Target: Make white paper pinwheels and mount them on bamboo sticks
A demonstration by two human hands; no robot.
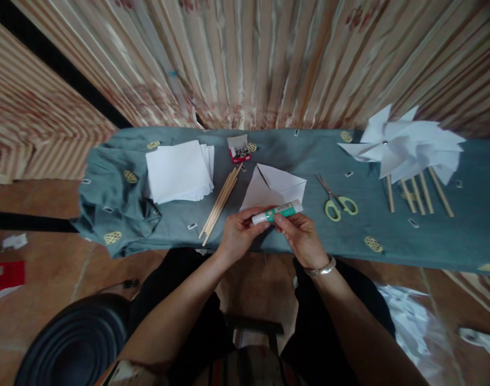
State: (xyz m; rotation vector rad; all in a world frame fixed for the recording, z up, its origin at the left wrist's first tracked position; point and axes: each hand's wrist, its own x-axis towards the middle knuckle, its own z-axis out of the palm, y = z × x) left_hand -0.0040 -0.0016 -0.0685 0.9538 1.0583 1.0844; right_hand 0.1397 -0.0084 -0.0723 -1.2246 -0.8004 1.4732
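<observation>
Between both hands I hold a green and white glue stick, lying almost level above the table's near edge. The fingers of my left hand grip its white left end. My right hand, with a silver bracelet at the wrist, pinches the green barrel from below. Just behind the glue stick lies a white paper square with cuts running in from its corners; my hands hide its near part. Green-handled scissors rest to the right of the paper, blades slightly apart.
A stack of white paper lies left, beside several wooden sticks. Behind them stands an open red box of pins. Paper pinwheels on sticks are piled at the right. A blue-green cloth covers the table, and a curtain hangs behind.
</observation>
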